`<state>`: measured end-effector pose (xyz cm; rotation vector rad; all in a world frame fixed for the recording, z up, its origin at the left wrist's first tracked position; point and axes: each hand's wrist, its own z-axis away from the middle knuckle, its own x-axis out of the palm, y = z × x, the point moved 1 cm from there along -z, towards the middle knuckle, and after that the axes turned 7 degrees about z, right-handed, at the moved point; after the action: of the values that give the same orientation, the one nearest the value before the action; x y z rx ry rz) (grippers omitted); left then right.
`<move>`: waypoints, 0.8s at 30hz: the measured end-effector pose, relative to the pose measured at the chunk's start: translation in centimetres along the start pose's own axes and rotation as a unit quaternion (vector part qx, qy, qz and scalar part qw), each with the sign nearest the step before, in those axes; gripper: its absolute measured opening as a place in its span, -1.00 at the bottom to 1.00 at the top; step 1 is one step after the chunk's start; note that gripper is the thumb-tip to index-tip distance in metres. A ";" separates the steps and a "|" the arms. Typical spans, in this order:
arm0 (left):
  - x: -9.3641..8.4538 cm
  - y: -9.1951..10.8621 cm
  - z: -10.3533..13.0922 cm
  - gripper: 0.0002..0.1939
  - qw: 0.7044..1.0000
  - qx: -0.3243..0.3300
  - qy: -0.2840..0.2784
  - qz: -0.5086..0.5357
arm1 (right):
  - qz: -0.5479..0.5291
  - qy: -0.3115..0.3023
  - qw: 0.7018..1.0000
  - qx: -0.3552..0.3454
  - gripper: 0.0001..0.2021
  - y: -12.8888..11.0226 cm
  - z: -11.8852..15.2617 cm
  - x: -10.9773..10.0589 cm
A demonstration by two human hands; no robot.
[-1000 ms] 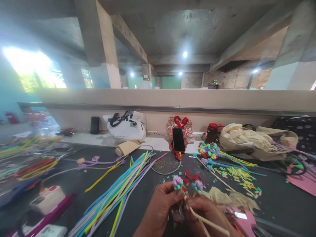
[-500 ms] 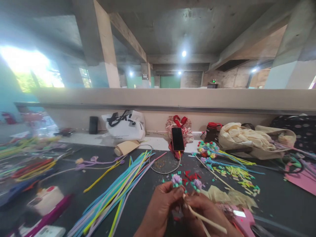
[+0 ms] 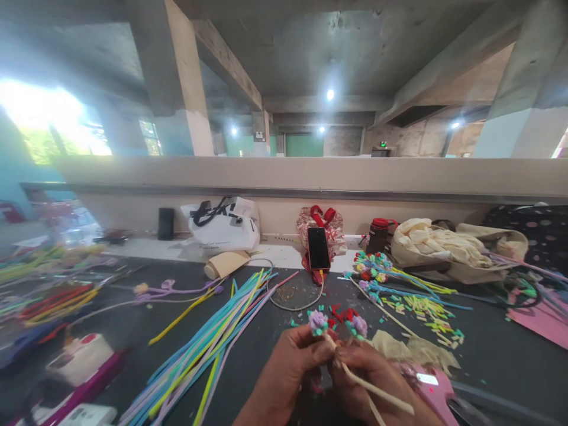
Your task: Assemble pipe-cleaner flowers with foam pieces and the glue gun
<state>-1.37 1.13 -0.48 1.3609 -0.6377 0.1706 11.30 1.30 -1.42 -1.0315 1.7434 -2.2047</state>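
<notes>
My left hand is closed, thumb and fingers pinching a cream pipe cleaner just below a small purple and teal flower. Right beside it, my right hand is closed on the same cream stem, whose long ends stick out toward the lower right. A second purple and teal flower shows above the right fingers; how it joins the stem is hidden. Behind the hands lie small red pieces. A pink glue gun-like tool sits beside my right wrist.
A bundle of coloured pipe cleaners lies at left. Yellow-green cut pieces and finished flower bunches are at right. A phone with a cable leans on a patterned bag. A white bag and a bottle stand behind.
The hands have shifted slightly, and my right thumb and fingers sit a little farther right along the stem. The second flower has moved slightly right. Both hands keep their hold.
</notes>
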 end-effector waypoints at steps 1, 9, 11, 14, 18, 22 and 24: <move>0.0 0.0 0.0 -0.74 1.000 0.001 0.002 -0.014 | -0.004 -0.001 1.000 0.002 -0.74 0.0 0.1 0.1; 0.0 0.1 -0.1 -0.73 0.999 0.015 -0.020 -0.043 | 0.002 0.011 1.000 0.008 -0.80 -0.9 1.1 0.4; -0.1 0.1 -0.3 -0.73 0.999 0.013 -0.025 -0.038 | 0.020 0.008 1.000 0.009 -0.78 -1.0 1.1 0.6; -0.1 -0.2 -0.5 -0.71 0.999 0.027 -0.008 -0.030 | 0.031 0.010 0.999 0.002 -0.77 -1.1 0.9 0.8; -0.3 -0.8 -0.8 -0.71 0.996 0.055 0.058 -0.040 | 0.083 0.100 0.991 -0.012 -0.83 -0.6 0.0 0.5; -0.3 -1.7 -1.2 -0.68 0.993 0.018 0.103 -0.059 | 0.326 0.264 0.905 -0.074 -0.75 -0.3 -0.5 -0.5; -0.2 -1.9 -1.4 -0.67 0.992 0.005 0.111 -0.054 | 0.455 0.321 0.824 -0.102 -0.73 -0.6 -0.3 -0.6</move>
<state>-0.21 2.04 -2.31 1.3601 -0.3758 0.2345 11.75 1.99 -1.15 0.5945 2.0807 -1.7655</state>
